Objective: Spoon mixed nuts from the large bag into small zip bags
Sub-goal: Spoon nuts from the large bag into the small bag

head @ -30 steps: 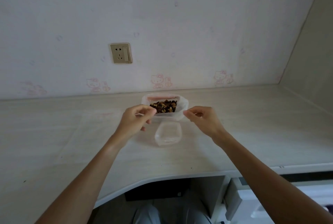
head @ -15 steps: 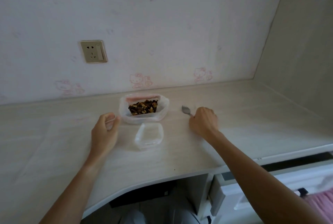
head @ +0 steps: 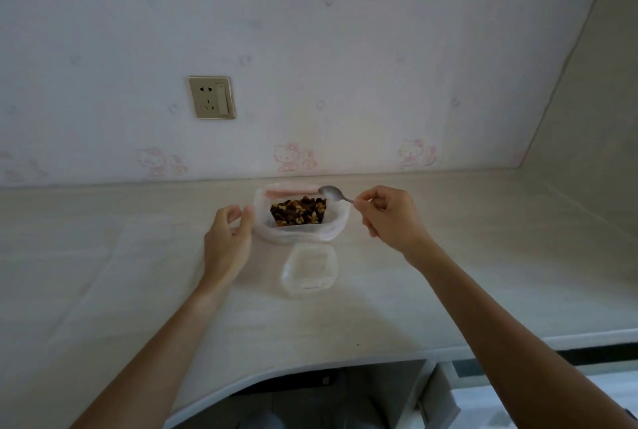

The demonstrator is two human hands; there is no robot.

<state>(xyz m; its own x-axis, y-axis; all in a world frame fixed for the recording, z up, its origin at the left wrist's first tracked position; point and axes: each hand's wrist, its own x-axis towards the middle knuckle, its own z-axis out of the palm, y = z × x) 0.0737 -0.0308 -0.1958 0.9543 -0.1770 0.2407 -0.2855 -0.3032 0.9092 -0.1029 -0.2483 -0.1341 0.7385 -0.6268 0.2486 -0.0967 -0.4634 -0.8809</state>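
Note:
The large clear bag (head: 297, 233) lies open on the pale desk (head: 448, 256), with brown and yellow mixed nuts (head: 299, 211) showing inside. Just in front of it stands a small clear zip bag (head: 309, 270), open at the top and holding nothing I can see. My right hand (head: 390, 218) pinches the handle of a metal spoon (head: 333, 193), whose bowl hovers over the large bag's back right corner. My left hand (head: 229, 239) sits at the bag's left edge, fingers loosely curved, thumb touching the plastic.
A wall with a beige socket (head: 212, 97) rises behind the desk, and a side wall closes the right. The desk's curved front edge (head: 276, 370) runs near my body, with a white drawer unit (head: 445, 394) below at right.
My right hand picked the spoon up off the desk and carried it left over the large bag. My left hand moved up to the bag's left edge.

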